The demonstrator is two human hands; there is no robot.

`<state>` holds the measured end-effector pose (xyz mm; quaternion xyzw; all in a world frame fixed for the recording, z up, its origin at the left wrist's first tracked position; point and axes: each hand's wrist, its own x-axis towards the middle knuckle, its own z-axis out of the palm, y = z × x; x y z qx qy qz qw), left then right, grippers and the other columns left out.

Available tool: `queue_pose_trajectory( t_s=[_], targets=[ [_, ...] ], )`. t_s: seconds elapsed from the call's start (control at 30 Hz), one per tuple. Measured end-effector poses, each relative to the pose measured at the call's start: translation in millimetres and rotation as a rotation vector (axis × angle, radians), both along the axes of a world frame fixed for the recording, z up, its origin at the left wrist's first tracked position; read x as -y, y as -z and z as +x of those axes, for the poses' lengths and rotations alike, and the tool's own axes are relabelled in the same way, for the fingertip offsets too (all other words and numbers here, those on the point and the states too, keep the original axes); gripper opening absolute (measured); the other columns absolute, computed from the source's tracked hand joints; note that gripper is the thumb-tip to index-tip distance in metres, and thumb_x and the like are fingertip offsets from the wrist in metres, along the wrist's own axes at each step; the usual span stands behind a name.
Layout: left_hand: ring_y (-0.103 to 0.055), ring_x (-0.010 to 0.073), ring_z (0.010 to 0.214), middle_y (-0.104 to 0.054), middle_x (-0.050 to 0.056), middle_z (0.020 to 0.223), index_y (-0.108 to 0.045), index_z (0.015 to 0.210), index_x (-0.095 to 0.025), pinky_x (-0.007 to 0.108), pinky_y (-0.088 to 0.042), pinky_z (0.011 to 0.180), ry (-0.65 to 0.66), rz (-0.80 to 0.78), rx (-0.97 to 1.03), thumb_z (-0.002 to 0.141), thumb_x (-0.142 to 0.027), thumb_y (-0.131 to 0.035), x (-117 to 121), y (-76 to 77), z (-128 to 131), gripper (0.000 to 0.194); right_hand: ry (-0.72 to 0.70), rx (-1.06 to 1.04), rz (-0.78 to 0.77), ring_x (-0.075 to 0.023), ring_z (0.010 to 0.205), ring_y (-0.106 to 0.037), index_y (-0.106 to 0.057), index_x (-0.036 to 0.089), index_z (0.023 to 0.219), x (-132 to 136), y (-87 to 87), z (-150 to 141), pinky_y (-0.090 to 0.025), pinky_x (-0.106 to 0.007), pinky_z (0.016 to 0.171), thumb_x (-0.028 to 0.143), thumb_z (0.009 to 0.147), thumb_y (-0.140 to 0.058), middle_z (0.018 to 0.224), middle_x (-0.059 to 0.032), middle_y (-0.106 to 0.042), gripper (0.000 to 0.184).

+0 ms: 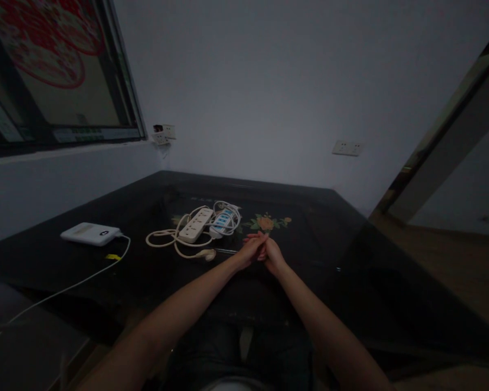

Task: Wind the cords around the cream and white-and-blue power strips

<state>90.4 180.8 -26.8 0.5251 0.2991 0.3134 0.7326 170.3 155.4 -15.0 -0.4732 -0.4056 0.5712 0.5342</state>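
My left hand [252, 252] and my right hand [274, 255] are clasped together on the near middle of a dark glossy table [326, 233]. Their fingers fold against each other, and no object shows in them. Just to the left of the hands lies a power strip [196, 224] with its cable looped round it. Its plug [207, 254] rests closest to my left hand. Beside that strip is a second power strip [223, 221] with blue sockets, wrapped in a white cord. A painted flower [265, 222] decorates the tabletop just beyond my fingers.
A white power bank [90, 233] lies at the table's left, its white cable [77, 283] hanging over the near edge. A yellow tag [113, 257] is close by. Wall sockets [348, 147] and a loose socket box [161, 138] are on the walls. A window [65, 98] is at upper left.
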Motion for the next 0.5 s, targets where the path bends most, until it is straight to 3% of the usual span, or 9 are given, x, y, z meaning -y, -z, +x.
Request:
queue_pose_trajectory(
  t_s=[0.1, 0.2, 0.3, 0.5],
  targets=[
    [-0.040, 0.0049, 0.041, -0.046, -0.006, 0.055, -0.055, 0.076, -0.012, 0.019, -0.037, 0.041, -0.001, -0.031, -0.018, 0.094, -0.049, -0.042, -4.6, 1.3, 2.0, 0.043, 0.003, 0.009, 0.012, -0.0075, 0.034, -0.043, -0.071, 0.016, 0.095, 0.0, -1.3, 2.7, -0.028, -0.019, 0.029, 0.045, 0.086, -0.044, 0.085, -0.0097, -0.074, 0.040],
    [-0.058, 0.0103, 0.064, -0.061, 0.003, 0.083, -0.059, 0.099, -0.012, 0.025, -0.051, 0.058, -0.003, -0.046, -0.047, 0.092, -0.040, -0.050, -6.2, 1.8, 2.4, 0.030, -0.003, 0.028, 0.017, -0.0036, 0.029, -0.032, -0.071, 0.015, 0.094, 0.4, -2.4, 4.7, -0.025, -0.018, 0.026, 0.045, 0.085, -0.046, 0.083, -0.0091, -0.074, 0.040],
    [-0.062, 0.0169, 0.086, -0.061, 0.008, 0.106, -0.056, 0.113, -0.013, 0.035, -0.054, 0.074, -0.003, -0.046, -0.085, 0.091, -0.035, -0.054, -5.5, 1.5, 1.9, 0.031, -0.010, 0.049, 0.020, -0.0031, 0.027, -0.030, -0.071, 0.015, 0.095, 0.5, -3.1, 6.3, -0.026, -0.017, 0.024, 0.047, 0.083, -0.049, 0.078, -0.0087, -0.073, 0.041],
    [-0.060, 0.0201, 0.096, -0.059, 0.009, 0.114, -0.055, 0.117, -0.014, 0.040, -0.053, 0.081, -0.001, -0.016, -0.158, 0.091, -0.034, -0.054, -6.8, 2.6, 1.9, 0.033, -0.015, 0.061, 0.056, -0.0029, 0.025, -0.032, -0.071, 0.014, 0.095, -0.3, -1.6, 7.6, -0.030, -0.018, 0.022, 0.043, 0.082, -0.049, 0.081, -0.0092, -0.074, 0.039]
  ],
)
